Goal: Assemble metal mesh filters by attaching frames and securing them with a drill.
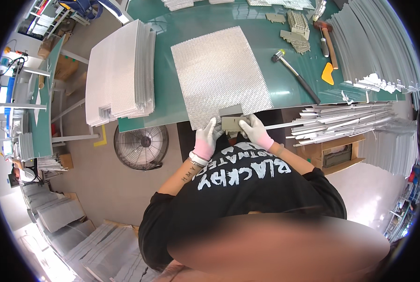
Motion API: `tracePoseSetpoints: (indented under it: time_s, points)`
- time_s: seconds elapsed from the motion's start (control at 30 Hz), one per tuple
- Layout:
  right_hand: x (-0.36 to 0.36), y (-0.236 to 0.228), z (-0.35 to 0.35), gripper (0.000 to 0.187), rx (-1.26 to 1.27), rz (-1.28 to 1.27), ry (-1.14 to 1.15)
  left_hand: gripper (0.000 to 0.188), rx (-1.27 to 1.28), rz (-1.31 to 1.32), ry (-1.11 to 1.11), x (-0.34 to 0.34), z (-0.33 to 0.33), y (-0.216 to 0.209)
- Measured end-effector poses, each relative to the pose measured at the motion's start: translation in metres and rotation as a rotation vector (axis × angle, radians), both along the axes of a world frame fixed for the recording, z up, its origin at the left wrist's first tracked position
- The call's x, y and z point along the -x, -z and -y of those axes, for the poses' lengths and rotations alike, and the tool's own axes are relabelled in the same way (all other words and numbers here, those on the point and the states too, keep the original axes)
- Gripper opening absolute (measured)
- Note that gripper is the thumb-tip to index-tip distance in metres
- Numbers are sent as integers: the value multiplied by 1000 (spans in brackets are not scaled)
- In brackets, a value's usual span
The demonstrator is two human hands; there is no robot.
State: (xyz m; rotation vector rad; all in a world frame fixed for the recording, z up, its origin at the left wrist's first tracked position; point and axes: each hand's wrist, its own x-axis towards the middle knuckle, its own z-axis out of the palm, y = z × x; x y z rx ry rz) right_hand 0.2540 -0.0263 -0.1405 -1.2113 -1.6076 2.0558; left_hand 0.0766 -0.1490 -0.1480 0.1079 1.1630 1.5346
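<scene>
A silvery honeycomb mesh panel [221, 70] lies on the green table, its near edge reaching the table's front. Against that edge sits a flat grey piece [231, 111]. Just nearer to me is a small olive-grey plate [231, 124] with a little slot in it. My right hand [257, 132], in a white and pink glove, grips the plate's right side with the thumb on top. My gloved left hand [207, 137] is closed at the plate's left edge, beside the panel's near corner; its fingertips are partly hidden.
A stack of notched white panels [118, 73] stands left on the green table [165, 96]. To the right lie a mallet [295, 75], a hammer [330, 44], a yellow scraper [328, 74] and olive plastic pieces [297, 35]. Metal strips [341, 123] and a floor fan [141, 146] flank me.
</scene>
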Motion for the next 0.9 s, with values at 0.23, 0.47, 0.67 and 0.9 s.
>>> tracePoseSetpoints:
  time_s: [0.23,0.47,0.67,0.9]
  points:
    - [-1,-4,0,29,83,-54,185,36,-145,74,27,-9,3,11]
    - [-1,6,0,29,63,101,263,36,-150,82,69,-14,13,32]
    - [1,9,5,30,208,-172,238,41,-68,106,98,-20,9,30]
    - [0,16,5,37,144,-2,519,37,145,-209,321,-23,-2,18]
